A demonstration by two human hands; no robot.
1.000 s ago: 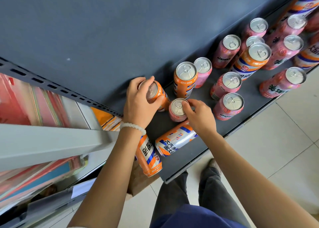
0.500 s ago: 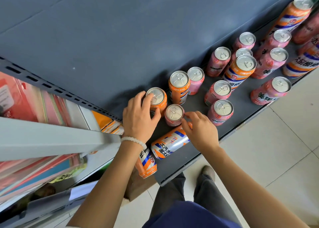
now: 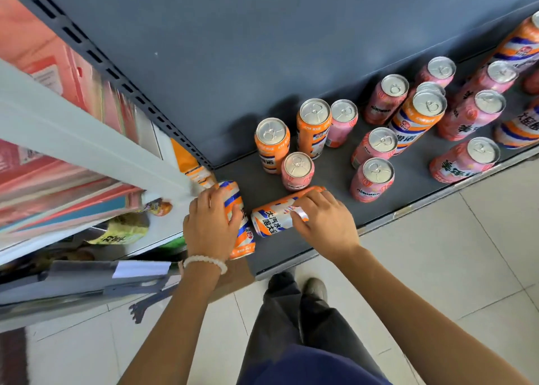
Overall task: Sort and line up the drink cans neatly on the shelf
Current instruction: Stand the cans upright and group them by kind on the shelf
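Note:
Two orange-and-white cans lie on their sides at the left front of the dark shelf (image 3: 335, 177). My left hand (image 3: 210, 224) grips the left lying can (image 3: 243, 233), which points toward the shelf's front edge. My right hand (image 3: 323, 221) grips the other lying can (image 3: 277, 218) around its far half. Behind them stand two orange cans (image 3: 271, 142) (image 3: 313, 125) and a pink can (image 3: 297, 170). Several more pink and orange cans stand scattered to the right.
The shelf's grey back panel (image 3: 262, 49) rises behind the cans. A slotted upright (image 3: 122, 84) and a white shelf edge (image 3: 87, 139) with packaged goods border the left. Tiled floor (image 3: 466, 253) and my legs are below the shelf's front lip.
My left hand let go of the upright orange can and my right hand left the pink can's top. Both hands dropped toward the front edge and took hold of the two lying cans.

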